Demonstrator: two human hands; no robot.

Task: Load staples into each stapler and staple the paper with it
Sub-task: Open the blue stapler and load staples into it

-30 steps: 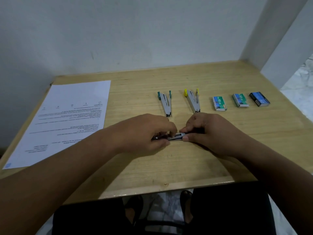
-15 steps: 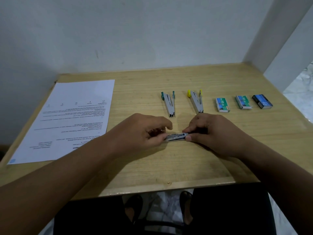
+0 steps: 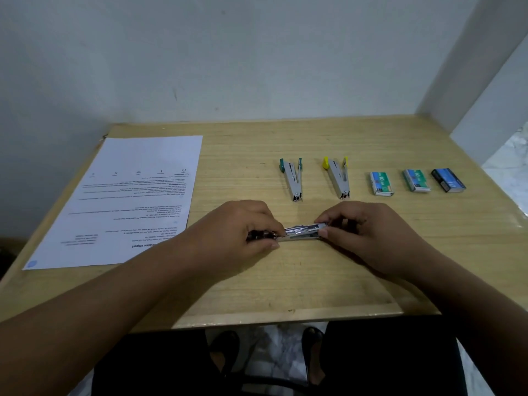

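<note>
Gleaming silver stapler [image 3: 303,232], lying sideways

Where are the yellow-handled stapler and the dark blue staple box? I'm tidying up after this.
yellow-handled stapler [image 3: 338,178]: head view, on the middle of its metal body.
dark blue staple box [image 3: 448,180]: head view, on its top face, rightmost of the three boxes.

wooden table [image 3: 285,275], pale wall [image 3: 228,58], marble floor [image 3: 508,161], dark shoes [image 3: 223,344]
</note>
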